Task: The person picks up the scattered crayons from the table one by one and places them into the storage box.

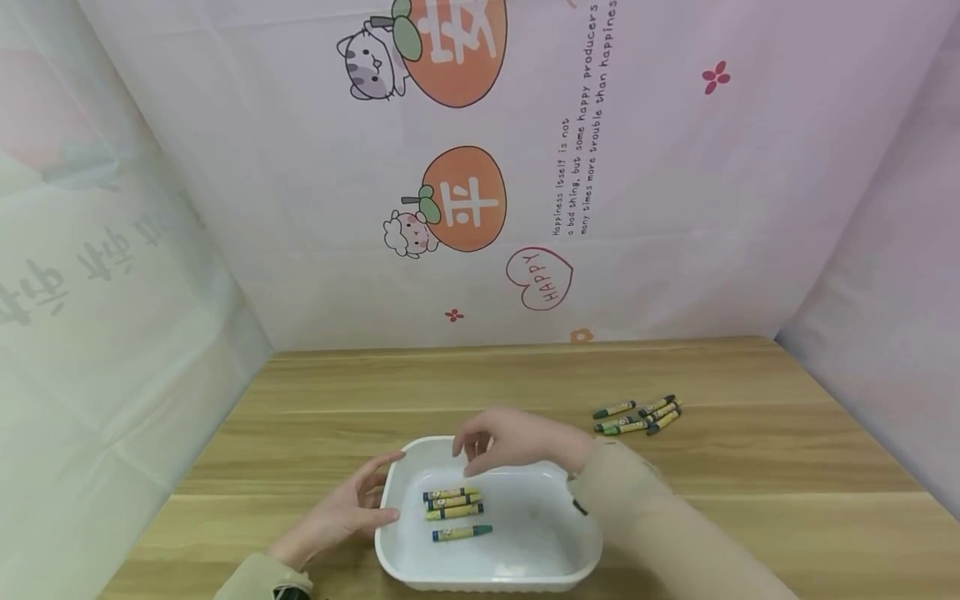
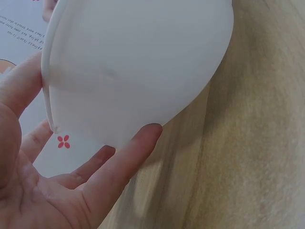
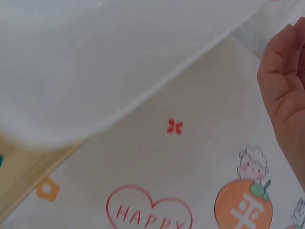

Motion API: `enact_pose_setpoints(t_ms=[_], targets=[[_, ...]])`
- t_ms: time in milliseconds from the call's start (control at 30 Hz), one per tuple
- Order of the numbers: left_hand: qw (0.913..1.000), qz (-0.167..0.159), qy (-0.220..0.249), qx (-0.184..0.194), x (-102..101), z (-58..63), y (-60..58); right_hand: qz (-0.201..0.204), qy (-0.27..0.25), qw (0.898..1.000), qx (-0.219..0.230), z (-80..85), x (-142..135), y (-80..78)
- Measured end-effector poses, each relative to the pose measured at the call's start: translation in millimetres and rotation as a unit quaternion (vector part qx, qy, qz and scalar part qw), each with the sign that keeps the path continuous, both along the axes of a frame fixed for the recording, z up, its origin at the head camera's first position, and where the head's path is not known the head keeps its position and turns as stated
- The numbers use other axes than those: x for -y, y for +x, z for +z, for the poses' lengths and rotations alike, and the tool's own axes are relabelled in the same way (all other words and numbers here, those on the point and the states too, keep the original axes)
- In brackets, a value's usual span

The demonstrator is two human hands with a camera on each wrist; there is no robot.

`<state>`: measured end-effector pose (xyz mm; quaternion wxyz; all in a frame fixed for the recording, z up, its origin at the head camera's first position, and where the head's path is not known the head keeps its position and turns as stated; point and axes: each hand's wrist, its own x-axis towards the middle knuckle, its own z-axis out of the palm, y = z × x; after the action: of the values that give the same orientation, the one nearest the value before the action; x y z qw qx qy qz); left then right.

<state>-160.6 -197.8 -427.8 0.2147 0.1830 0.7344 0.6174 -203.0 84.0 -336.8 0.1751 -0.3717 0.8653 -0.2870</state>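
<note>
A white plastic tray (image 1: 536,533) stands on the table close to me. At its left end my left hand (image 1: 348,510) holds it, thumb at the rim and fingers spread against the outer wall; the left wrist view shows them touching that wall. Inside the tray, toward the left, several crayons with yellow wrappers (image 1: 454,503) lie side by side, and a green crayon (image 1: 462,533) lies slightly apart, nearer me. Over the tray's far side hovers my right hand (image 1: 517,437), fingers loosely bent. Nothing shows between its fingers, also seen in the right wrist view.
Several dark and green crayons (image 1: 660,414) lie in a loose group on the wooden table (image 1: 337,400), beyond the tray to the right. A printed cloth (image 1: 660,208) hangs behind the table, with cloth sides at left and right.
</note>
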Motion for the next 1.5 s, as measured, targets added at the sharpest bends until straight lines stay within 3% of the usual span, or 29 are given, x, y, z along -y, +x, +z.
enact_pose_setpoints(t_ms=[267, 433, 800, 933, 1167, 1500], targets=[[1.0, -0.001, 0.006, 0.002, 1.2, -1.2, -0.9, -0.006, -0.053, 0.999, -0.009, 10.4, -57.8, -5.3], [1.0, -0.002, 0.009, 0.003, 0.5, 0.0, -0.7, -0.041, -0.063, 0.997, -0.021, 6.5, -95.1, -8.6], [1.0, -0.001, 0.006, 0.005, 0.0, 2.7, 0.7, -0.136, -0.052, 0.989, -0.041, -28.1, -168.8, -18.4], [1.0, -0.005, 0.006, 0.004, -0.2, 3.3, 1.2, -0.146, -0.053, 0.987, -0.05, -42.2, -188.9, -22.4], [1.0, -0.002, 0.0, 0.004, -0.8, 3.0, 2.7, -0.167, -0.043, 0.984, -0.038, -57.8, -210.1, -20.6], [0.9999, 0.007, -0.011, 0.001, -0.8, 0.9, 2.3, -0.221, -0.04, 0.972, -0.07, -76.1, -230.2, -23.9]])
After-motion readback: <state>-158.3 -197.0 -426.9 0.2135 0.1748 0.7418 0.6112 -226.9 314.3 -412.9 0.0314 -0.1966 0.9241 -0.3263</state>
